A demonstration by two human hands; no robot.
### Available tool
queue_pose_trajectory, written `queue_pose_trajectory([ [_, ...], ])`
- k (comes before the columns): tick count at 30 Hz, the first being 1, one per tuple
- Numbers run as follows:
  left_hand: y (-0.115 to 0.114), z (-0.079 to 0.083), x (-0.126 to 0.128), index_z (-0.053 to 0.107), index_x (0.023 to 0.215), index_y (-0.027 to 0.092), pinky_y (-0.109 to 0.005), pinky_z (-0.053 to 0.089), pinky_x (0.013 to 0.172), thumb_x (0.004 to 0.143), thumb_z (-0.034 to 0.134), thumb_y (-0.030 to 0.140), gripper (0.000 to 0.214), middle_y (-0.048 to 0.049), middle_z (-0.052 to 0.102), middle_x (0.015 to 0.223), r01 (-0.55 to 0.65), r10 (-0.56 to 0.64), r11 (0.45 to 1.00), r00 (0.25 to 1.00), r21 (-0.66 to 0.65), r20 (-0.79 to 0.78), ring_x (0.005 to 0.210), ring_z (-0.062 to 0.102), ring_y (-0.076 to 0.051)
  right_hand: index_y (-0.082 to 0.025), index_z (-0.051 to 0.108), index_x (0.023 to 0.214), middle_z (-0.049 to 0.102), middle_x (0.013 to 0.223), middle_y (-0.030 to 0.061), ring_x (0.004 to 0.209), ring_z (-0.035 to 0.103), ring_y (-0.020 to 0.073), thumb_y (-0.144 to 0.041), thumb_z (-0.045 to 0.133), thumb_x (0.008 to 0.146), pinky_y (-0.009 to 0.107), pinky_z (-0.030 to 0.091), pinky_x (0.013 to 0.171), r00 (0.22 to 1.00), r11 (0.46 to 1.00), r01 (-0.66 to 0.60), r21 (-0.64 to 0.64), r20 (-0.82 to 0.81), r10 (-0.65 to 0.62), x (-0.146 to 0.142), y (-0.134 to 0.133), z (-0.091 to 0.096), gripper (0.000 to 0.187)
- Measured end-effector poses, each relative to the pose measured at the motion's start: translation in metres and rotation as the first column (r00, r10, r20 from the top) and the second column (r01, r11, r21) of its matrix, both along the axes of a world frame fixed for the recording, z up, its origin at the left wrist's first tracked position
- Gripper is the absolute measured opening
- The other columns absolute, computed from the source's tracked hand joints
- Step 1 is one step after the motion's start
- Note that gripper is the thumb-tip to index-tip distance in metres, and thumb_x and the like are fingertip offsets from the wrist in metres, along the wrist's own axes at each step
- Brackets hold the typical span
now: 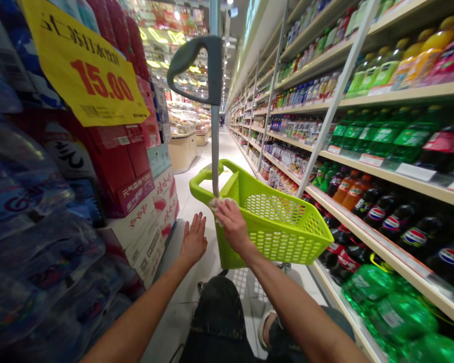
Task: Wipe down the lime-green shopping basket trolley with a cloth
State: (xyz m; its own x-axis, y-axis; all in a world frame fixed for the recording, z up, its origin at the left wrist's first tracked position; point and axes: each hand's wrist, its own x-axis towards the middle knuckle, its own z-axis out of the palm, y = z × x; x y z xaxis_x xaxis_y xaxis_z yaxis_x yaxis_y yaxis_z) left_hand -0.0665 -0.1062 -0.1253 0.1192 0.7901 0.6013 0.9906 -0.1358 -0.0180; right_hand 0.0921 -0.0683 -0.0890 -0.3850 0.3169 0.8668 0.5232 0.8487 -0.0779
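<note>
A lime-green plastic shopping basket (276,227) stands on the aisle floor in front of me, with a grey pull handle (204,65) rising on a metal pole (215,151). My right hand (232,222) presses a white cloth (216,204) against the basket's near rim at the foot of the pole, fingers closed on it. My left hand (194,238) hovers just left of the basket, fingers stretched out and holding nothing. My knee in dark trousers (219,312) shows below.
Shelves of bottled drinks (382,136) line the right side, with dark cola bottles (412,227) low down. Stacked red and white cartons (136,191) with a yellow price sign (87,70) and wrapped water packs (26,217) crowd the left. A white tiled aisle (212,151) runs ahead.
</note>
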Motion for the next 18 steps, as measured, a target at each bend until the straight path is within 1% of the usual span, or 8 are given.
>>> queue_pose_trajectory([
  [2,-0.001,0.002,0.001,0.024,0.132,0.007,-0.046,0.017,0.105,0.067,0.042,0.012,0.067,-0.0164,0.024,0.14,-0.011,0.011,1.0,1.0,-0.001,0.015,0.131,0.015,-0.025,-0.019,0.062,0.098,0.053,0.12,0.004,0.125,0.031,0.0173,-0.014,0.039,0.088,0.044,0.026,0.104,0.999,1.0,-0.013,-0.003,0.046,0.013,-0.006,0.003,0.001,0.025],
  [5,-0.003,0.007,0.004,0.022,0.132,0.007,-0.047,0.017,0.105,0.069,0.041,0.012,0.066,-0.016,0.024,0.141,0.004,-0.004,1.0,1.0,0.0,0.021,0.132,0.013,-0.024,-0.018,0.063,0.093,0.059,0.112,0.0066,0.118,0.041,0.0178,-0.015,0.042,0.087,0.041,0.036,0.099,0.98,0.995,-0.101,0.006,0.174,0.098,0.002,0.0,-0.025,0.022],
  [7,-0.004,0.013,0.009,0.02,0.133,0.008,-0.047,0.016,0.105,0.069,0.04,0.012,0.067,-0.0159,0.023,0.141,0.011,-0.011,1.0,0.999,0.011,0.037,0.132,0.012,-0.024,-0.017,0.063,0.093,0.061,0.108,0.0077,0.117,0.042,0.0176,-0.012,0.039,0.087,0.041,0.038,0.097,0.984,0.993,-0.109,0.045,0.15,0.101,0.016,-0.003,-0.035,0.026],
  [9,-0.004,0.022,0.017,0.02,0.133,0.007,-0.047,0.015,0.106,0.07,0.04,0.011,0.066,-0.0163,0.023,0.141,0.029,-0.03,0.999,0.998,0.021,0.058,0.132,0.011,-0.024,-0.017,0.062,0.098,0.058,0.113,0.0082,0.12,0.038,0.0183,-0.01,0.037,0.087,0.043,0.035,0.098,0.997,0.996,-0.058,0.073,0.055,0.054,0.032,-0.003,-0.025,0.029],
  [11,-0.004,0.031,0.029,0.022,0.132,0.006,-0.046,0.014,0.107,0.07,0.04,0.01,0.064,-0.0165,0.022,0.141,0.086,-0.088,0.996,0.994,0.026,0.064,0.132,0.009,-0.023,-0.017,0.061,0.1,0.055,0.117,0.0077,0.123,0.034,0.0196,-0.01,0.038,0.086,0.046,0.03,0.101,0.999,0.994,0.01,0.108,-0.038,-0.006,0.049,0.002,-0.006,0.028],
  [13,-0.003,0.041,0.046,0.023,0.132,0.005,-0.045,0.012,0.107,0.071,0.039,0.011,0.063,-0.016,0.021,0.142,0.174,-0.175,0.984,0.983,0.029,0.047,0.133,0.007,-0.022,-0.016,0.061,0.098,0.056,0.116,0.0076,0.123,0.034,0.0202,-0.01,0.039,0.086,0.047,0.028,0.102,0.997,0.988,0.072,0.138,-0.045,-0.066,0.065,0.007,0.002,0.027],
  [15,-0.001,0.05,0.063,0.022,0.132,0.005,-0.046,0.011,0.107,0.071,0.04,0.011,0.064,-0.0151,0.021,0.142,0.252,-0.252,0.967,0.968,0.026,0.014,0.133,0.005,-0.021,-0.016,0.062,0.094,0.059,0.112,0.0081,0.121,0.037,0.0197,-0.01,0.037,0.087,0.045,0.031,0.101,0.993,0.983,0.109,0.146,0.024,-0.114,0.082,0.007,-0.013,0.027],
  [18,0.004,0.059,0.085,0.022,0.132,0.006,-0.046,0.01,0.107,0.071,0.041,0.012,0.065,-0.0136,0.019,0.143,0.308,-0.308,0.951,0.95,0.002,-0.055,0.133,0.005,-0.022,-0.016,0.063,0.089,0.063,0.104,0.008,0.116,0.043,0.0177,-0.011,0.034,0.088,0.04,0.037,0.097,0.98,0.981,0.131,0.141,0.133,-0.15,0.107,-0.004,-0.055,0.03],
])
